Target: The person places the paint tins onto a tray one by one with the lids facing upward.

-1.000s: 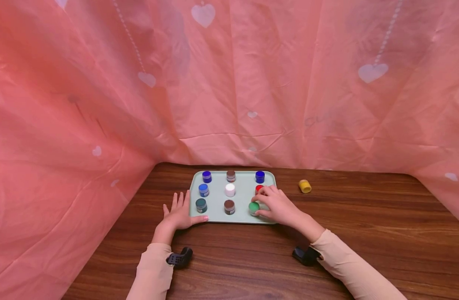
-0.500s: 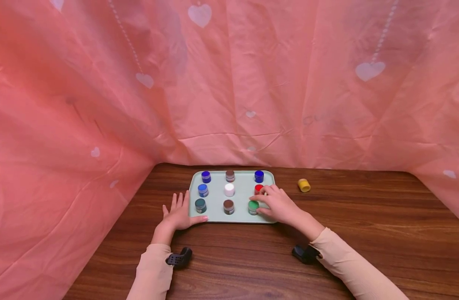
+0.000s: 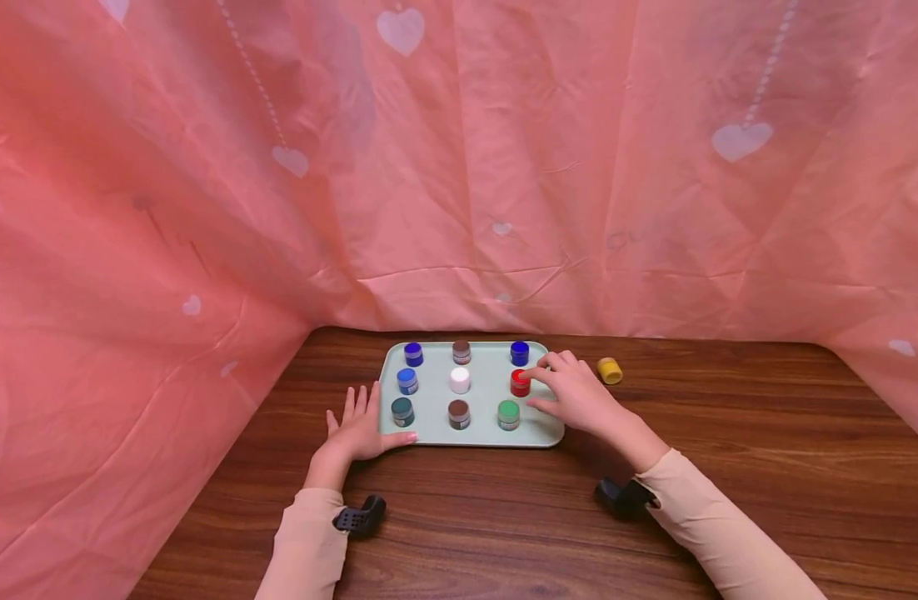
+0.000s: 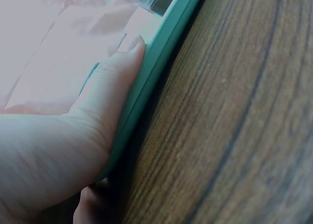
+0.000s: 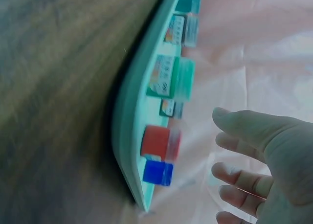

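Note:
A pale green tray point(image 3: 429, 407) bears several small paint jars in rows. My left hand point(image 3: 354, 432) lies against the tray's left end, fingers spread straight. Its thumb point(image 4: 105, 89) rests on the near rim. My right hand point(image 3: 575, 396) hovers over the tray's right end, fingers loosely bent with nothing between them. Nearest to it is the red paint jar point(image 3: 520, 382), its edge partly behind a fingertip in the head view. In front of that stands the green paint jar point(image 3: 508, 415), apart from the hand in the right wrist view.
A yellow paint jar point(image 3: 610, 371) lies tipped on the wooden table point(image 3: 729, 467), right of the tray. On the tray are also a white jar point(image 3: 460, 380), brown jars point(image 3: 459, 414) and blue jars point(image 3: 407, 381). A pink curtain point(image 3: 474, 167) hangs behind the table.
My right hand has let go of the green jar and lifted away to the right and slightly back. The left hand has stayed at the tray's edge.

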The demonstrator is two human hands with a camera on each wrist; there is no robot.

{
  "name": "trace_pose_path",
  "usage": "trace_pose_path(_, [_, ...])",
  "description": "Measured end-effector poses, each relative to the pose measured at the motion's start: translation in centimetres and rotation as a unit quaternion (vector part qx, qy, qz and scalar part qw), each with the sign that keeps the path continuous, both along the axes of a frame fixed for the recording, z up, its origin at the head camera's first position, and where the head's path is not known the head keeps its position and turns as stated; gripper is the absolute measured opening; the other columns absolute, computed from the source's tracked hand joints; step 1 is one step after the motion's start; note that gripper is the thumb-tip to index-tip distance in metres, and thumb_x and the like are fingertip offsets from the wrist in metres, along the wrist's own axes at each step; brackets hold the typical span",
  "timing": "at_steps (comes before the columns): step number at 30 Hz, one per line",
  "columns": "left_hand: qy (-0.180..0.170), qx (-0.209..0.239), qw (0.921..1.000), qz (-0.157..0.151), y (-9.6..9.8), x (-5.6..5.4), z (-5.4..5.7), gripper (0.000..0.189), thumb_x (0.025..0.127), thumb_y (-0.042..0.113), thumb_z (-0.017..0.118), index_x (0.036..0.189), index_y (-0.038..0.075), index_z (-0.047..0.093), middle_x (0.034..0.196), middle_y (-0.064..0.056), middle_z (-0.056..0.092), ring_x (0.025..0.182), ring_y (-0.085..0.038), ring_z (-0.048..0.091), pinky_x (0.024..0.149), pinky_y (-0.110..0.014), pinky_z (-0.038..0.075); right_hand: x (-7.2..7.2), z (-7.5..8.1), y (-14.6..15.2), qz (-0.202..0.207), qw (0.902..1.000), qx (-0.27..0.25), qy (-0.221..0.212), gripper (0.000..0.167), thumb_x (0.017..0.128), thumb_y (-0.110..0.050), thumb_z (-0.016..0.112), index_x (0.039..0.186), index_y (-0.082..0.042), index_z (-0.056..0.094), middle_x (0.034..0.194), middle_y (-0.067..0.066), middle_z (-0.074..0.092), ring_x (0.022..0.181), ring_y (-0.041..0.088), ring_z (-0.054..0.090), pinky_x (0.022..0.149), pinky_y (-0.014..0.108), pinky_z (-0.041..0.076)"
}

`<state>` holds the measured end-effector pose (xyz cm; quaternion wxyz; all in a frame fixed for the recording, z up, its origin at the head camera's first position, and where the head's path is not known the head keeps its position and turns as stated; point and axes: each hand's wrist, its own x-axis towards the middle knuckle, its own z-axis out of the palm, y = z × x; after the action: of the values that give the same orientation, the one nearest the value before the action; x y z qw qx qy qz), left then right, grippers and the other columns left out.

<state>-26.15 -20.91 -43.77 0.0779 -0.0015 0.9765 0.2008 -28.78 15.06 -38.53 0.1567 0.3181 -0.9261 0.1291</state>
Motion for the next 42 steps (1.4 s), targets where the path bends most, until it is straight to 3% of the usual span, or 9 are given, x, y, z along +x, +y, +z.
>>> trace_pose_path(5, [0.000, 0.004, 1.0000, 0.000, -0.2, -0.3, -0.4, 0.134, 0.067, 0.083, 0.063, 0.158, 0.008, -0.001, 0.163, -0.023, 0.002, 0.151, -0.039, -0.013, 0.110, -0.074, -0.008, -0.3, 0.9, 0.9, -0.017, 0.9995, -0.025, -0.010, 0.035, 0.082, -0.028, 0.078, 0.112, -0.012, 0.072, 0.106, 0.010, 0.062, 0.104, 0.030, 0.051, 0.082, 0.046, 0.042])
trace_pose_path(10, [-0.006, -0.001, 1.0000, -0.001, -0.1, -0.2, -0.2, 0.133, 0.067, 0.084, 0.061, 0.158, 0.009, -0.002, 0.163, -0.022, 0.001, 0.151, -0.039, -0.013, 0.110, -0.073, -0.009, -0.8, 1.5, 2.1, -0.035, 0.9983, -0.046, 0.008, 0.032, 0.083, -0.029, 0.078, 0.109, -0.012, 0.072, 0.106, 0.010, 0.064, 0.102, 0.031, 0.052, 0.081, 0.048, 0.042])
trace_pose_path(20, [-0.004, -0.001, 1.0000, -0.001, -0.1, -0.2, -0.3, 0.134, 0.066, 0.085, 0.061, 0.158, 0.009, -0.002, 0.163, -0.022, 0.002, 0.151, -0.038, -0.013, 0.110, -0.073, -0.008, -2.2, 1.9, 5.3, -0.090, 0.9937, -0.066, 0.013, 0.031, 0.085, -0.027, 0.075, 0.108, -0.008, 0.069, 0.110, 0.017, 0.063, 0.107, 0.041, 0.052, 0.084, 0.058, 0.041])
trace_pose_path(30, [0.002, 0.003, 1.0000, 0.000, -0.2, -0.4, -0.5, 0.133, 0.066, 0.082, 0.064, 0.158, 0.009, -0.001, 0.163, -0.022, 0.002, 0.151, -0.039, -0.012, 0.110, -0.074, -0.007, -3.3, 1.5, 7.8, -0.142, 0.9877, -0.060, -0.028, 0.036, 0.089, -0.031, 0.070, 0.115, -0.006, 0.066, 0.114, 0.021, 0.060, 0.112, 0.046, 0.047, 0.088, 0.061, 0.037])
trace_pose_path(42, [-0.006, 0.003, 1.0000, -0.002, -0.1, -0.1, -0.1, 0.134, 0.067, 0.085, 0.060, 0.158, 0.009, -0.001, 0.163, -0.023, 0.001, 0.151, -0.038, -0.014, 0.111, -0.073, -0.009, -4.3, 0.3, 9.8, -0.168, 0.9823, -0.038, -0.075, 0.045, 0.090, -0.035, 0.067, 0.121, -0.003, 0.063, 0.120, 0.027, 0.059, 0.110, 0.048, 0.047, 0.090, 0.062, 0.037])
